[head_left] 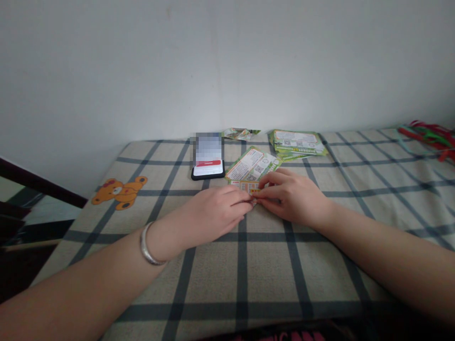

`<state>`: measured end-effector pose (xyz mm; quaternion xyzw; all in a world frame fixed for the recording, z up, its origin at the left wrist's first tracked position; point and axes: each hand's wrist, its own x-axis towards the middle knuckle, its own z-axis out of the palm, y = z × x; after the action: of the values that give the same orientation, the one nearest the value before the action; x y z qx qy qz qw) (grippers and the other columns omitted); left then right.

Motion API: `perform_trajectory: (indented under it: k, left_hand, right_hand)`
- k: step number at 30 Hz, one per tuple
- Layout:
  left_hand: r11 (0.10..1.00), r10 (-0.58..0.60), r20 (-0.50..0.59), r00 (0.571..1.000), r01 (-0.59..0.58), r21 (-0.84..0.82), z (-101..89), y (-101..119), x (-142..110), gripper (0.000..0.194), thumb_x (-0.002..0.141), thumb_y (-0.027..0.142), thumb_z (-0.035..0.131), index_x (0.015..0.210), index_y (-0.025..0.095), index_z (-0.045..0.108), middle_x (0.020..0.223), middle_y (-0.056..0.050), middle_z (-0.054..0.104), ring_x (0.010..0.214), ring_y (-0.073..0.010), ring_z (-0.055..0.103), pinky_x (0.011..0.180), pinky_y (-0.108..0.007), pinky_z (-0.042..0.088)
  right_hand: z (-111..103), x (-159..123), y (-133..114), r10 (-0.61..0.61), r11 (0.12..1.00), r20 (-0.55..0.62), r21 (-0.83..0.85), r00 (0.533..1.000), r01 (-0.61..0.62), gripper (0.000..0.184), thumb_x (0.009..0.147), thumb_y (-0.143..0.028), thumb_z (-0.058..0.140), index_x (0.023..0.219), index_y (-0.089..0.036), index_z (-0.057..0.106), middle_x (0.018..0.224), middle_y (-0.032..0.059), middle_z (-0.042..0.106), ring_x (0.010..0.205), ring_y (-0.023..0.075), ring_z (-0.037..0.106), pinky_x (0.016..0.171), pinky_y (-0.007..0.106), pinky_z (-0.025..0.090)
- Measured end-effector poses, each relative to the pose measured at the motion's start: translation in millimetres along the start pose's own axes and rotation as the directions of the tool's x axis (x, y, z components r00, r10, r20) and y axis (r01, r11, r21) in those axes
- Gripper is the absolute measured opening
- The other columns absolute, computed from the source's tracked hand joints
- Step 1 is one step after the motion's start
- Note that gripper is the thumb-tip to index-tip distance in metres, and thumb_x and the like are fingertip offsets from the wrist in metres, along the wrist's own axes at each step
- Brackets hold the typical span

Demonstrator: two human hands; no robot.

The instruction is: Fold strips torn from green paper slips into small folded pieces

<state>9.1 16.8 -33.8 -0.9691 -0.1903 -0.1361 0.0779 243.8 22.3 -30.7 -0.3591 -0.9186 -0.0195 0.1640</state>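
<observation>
A green and orange printed leaflet (pixel 253 167) lies on the checked cloth (pixel 220 270) in front of me. My left hand (pixel 216 212) and my right hand (pixel 291 196) meet at its near edge, fingers pinched together on that edge. A silver bangle (pixel 146 245) sits on my left wrist. Both forearms rest low over the cloth.
A stack of similar leaflets (pixel 297 143) lies behind the hands, a crumpled one (pixel 241 134) near the wall. A phone (pixel 208 156) lies left of the leaflet. A bear print (pixel 120 191) marks the cloth at left. Red and green ribbons (pixel 430 136) lie far right.
</observation>
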Motion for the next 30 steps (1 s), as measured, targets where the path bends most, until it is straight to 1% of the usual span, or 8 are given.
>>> perform_trajectory:
  k: [4,10,14,17,22,25,30]
  left_hand:
    - [0.996,0.002,0.017,1.0,-0.004,0.085,-0.1,3,2,0.024,0.093,0.017,0.047,0.111,0.013,0.062,0.11,-0.01,0.065,0.105,-0.0245,0.059,0.091,-0.042,0.053]
    - [0.994,-0.037,0.068,0.997,0.03,0.101,0.0,7,2,0.022,0.092,0.017,0.05,0.111,0.014,0.062,0.112,-0.01,0.064,0.107,-0.025,0.058,0.09,-0.042,0.052]
    - [0.992,-0.071,0.062,0.996,0.064,0.112,-1.7,10,4,0.021,0.091,0.019,0.053,0.11,0.015,0.062,0.11,-0.009,0.065,0.107,-0.0249,0.058,0.091,-0.042,0.052]
    - [0.991,-0.075,0.065,0.995,0.067,0.115,-2.2,11,5,0.021,0.091,0.019,0.053,0.11,0.015,0.063,0.11,-0.009,0.065,0.105,-0.0245,0.059,0.09,-0.042,0.052]
    - [0.992,-0.065,0.052,0.997,0.059,0.113,0.3,8,2,0.026,0.092,0.021,0.053,0.115,0.014,0.06,0.115,-0.009,0.064,0.108,-0.0247,0.057,0.091,-0.043,0.051]
    - [0.993,-0.039,0.056,0.998,0.032,0.114,1.7,7,1,0.024,0.092,0.021,0.052,0.114,0.014,0.06,0.113,-0.008,0.064,0.108,-0.025,0.057,0.092,-0.043,0.051]
    - [0.991,-0.045,0.046,0.998,0.039,0.124,2.1,8,0,0.026,0.091,0.023,0.054,0.115,0.015,0.061,0.116,-0.008,0.064,0.109,-0.0258,0.056,0.091,-0.044,0.051]
  right_hand:
    - [-1,1,-1,-0.003,1.0,0.006,-0.009,1.0,0.003,0.025,0.093,-0.033,0.052,0.098,-0.026,0.075,0.099,0.0044,0.068,0.087,0.0188,0.058,0.073,0.032,0.045]
    - [-1,3,0,0.01,1.0,0.014,-0.01,1.0,-0.01,0.025,0.093,-0.033,0.052,0.099,-0.026,0.075,0.097,0.0037,0.068,0.087,0.019,0.058,0.074,0.032,0.045]
    - [0,2,1,0.019,1.0,0.014,0.002,1.0,-0.019,0.025,0.093,-0.034,0.051,0.099,-0.027,0.074,0.1,0.0021,0.068,0.088,0.0187,0.058,0.075,0.032,0.046]
    - [1,2,2,0.009,1.0,-0.004,0.008,1.0,-0.009,0.024,0.093,-0.034,0.052,0.099,-0.027,0.075,0.1,0.0025,0.068,0.087,0.0188,0.059,0.075,0.032,0.046]
    - [5,3,8,-0.011,0.997,-0.03,0.075,0.999,0.013,0.023,0.093,-0.034,0.054,0.101,-0.025,0.074,0.101,0.0048,0.068,0.087,0.0179,0.059,0.077,0.032,0.047]
    - [8,4,13,-0.008,0.993,-0.042,0.121,0.999,0.013,0.023,0.091,-0.035,0.057,0.104,-0.025,0.074,0.099,0.0052,0.068,0.087,0.0182,0.059,0.079,0.032,0.047]
    - [10,6,21,0.003,0.977,-0.032,0.215,0.999,0.004,0.025,0.089,-0.038,0.06,0.105,-0.023,0.073,0.101,0.0063,0.069,0.089,0.0179,0.061,0.08,0.032,0.048]
